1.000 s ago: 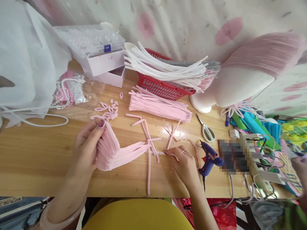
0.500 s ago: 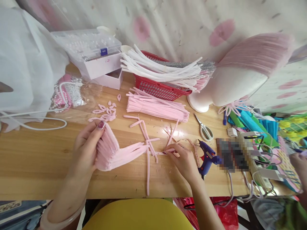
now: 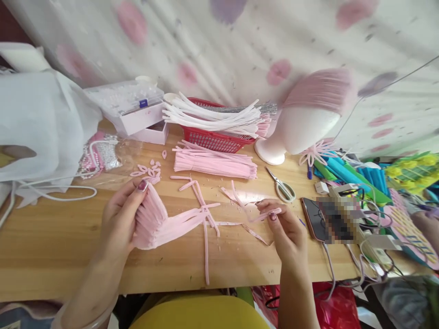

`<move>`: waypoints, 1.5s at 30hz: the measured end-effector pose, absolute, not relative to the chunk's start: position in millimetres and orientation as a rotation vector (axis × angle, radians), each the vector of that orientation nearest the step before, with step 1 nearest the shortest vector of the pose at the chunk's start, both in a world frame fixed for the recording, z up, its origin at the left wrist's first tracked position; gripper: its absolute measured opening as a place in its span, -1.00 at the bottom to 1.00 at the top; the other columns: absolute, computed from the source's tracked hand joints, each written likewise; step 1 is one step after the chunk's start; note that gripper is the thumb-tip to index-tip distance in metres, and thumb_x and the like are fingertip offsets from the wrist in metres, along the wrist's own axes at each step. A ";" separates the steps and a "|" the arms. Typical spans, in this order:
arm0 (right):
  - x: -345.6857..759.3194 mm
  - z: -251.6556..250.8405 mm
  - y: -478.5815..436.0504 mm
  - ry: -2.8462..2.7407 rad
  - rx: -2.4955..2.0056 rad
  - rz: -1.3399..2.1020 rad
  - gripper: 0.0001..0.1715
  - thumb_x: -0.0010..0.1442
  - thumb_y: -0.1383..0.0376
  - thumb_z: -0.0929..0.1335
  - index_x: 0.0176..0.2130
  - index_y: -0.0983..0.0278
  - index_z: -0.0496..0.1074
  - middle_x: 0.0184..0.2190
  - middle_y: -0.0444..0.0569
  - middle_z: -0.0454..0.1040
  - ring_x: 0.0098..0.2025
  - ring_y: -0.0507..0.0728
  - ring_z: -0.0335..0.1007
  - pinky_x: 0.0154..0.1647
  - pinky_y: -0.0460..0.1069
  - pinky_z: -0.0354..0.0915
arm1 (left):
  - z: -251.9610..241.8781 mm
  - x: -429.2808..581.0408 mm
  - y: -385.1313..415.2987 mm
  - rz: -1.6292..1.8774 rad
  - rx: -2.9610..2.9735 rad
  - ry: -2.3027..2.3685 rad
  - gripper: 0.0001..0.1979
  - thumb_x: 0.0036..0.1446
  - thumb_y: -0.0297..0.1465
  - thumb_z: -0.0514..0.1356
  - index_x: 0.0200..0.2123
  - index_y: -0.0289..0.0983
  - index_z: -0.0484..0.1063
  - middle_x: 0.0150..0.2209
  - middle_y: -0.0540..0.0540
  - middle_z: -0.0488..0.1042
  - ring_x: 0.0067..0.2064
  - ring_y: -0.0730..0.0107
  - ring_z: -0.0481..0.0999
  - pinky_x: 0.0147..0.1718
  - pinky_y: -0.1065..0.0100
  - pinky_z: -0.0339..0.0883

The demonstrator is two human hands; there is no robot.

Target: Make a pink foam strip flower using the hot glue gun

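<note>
My left hand point(image 3: 118, 219) is closed around a folded bundle of pink pipe cleaners point(image 3: 151, 219), whose loose ends spread to the right. Between the thumb and fingers of my right hand point(image 3: 288, 230) is a single bent pink pipe cleaner point(image 3: 262, 216), one end of it pointing up and left. Several loose pink pipe cleaners point(image 3: 206, 256) lie crossed on the table between my hands. A measuring tape point(image 3: 224, 223) runs beneath them toward my right hand. Behind them lies a thick stack of pink pipe cleaners point(image 3: 214, 164). Small pink loops point(image 3: 151, 172) lie beyond my left hand.
A red basket point(image 3: 212, 138) holds white pipe cleaners. Scissors point(image 3: 284, 189), a phone point(image 3: 313, 219) and a power strip point(image 3: 375, 246) with cables lie at right. A white mannequin head point(image 3: 302, 128) stands behind. Boxes point(image 3: 140, 119) are at back left. Another person's hand point(image 3: 425, 228) shows far right.
My right hand has lifted off the table and moved right with the bent pipe cleaner, now covering most of the glue gun. My left hand keeps its hold; the view has shifted.
</note>
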State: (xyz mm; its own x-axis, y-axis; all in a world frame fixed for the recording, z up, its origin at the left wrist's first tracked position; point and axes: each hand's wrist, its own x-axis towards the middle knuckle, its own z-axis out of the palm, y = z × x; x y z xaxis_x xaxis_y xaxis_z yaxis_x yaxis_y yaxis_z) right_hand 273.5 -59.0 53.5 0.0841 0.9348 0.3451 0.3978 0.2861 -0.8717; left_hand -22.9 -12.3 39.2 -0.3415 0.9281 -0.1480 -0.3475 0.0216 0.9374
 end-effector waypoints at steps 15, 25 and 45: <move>290.8 89.0 -36.7 -1.195 -1.277 0.698 -0.76 0.11 0.08 0.47 -0.42 0.19 0.51 -0.28 -0.01 0.54 -0.16 0.24 0.47 -0.14 0.10 0.37 | 92.4 -31.2 -12.7 1.583 0.946 1.239 -0.75 -0.15 -0.19 0.38 -0.59 -0.22 0.46 -0.65 0.09 0.27 -0.62 0.52 0.21 -0.69 0.55 0.10; 269.4 168.3 12.9 -1.353 -1.044 0.734 -0.68 0.10 0.06 0.48 -0.41 0.26 0.48 -0.57 -0.14 0.41 -0.57 0.00 0.24 -0.60 -0.11 0.13 | 164.5 -20.5 31.5 1.419 1.458 1.091 -0.71 -0.02 -0.12 0.33 -0.44 -0.24 0.51 -0.56 0.06 0.39 -0.52 0.47 0.30 -0.56 0.53 0.15; 237.2 149.0 57.6 -1.379 -0.825 1.066 -0.76 0.18 0.18 0.48 -0.36 0.30 0.47 -0.59 -0.22 0.38 -0.60 -0.10 0.17 -0.64 -0.18 0.08 | 146.0 20.2 87.4 1.025 1.635 0.877 -0.78 0.24 -0.22 0.17 -0.35 -0.24 0.41 -0.53 0.09 0.33 -0.51 0.53 0.25 -0.54 0.51 0.12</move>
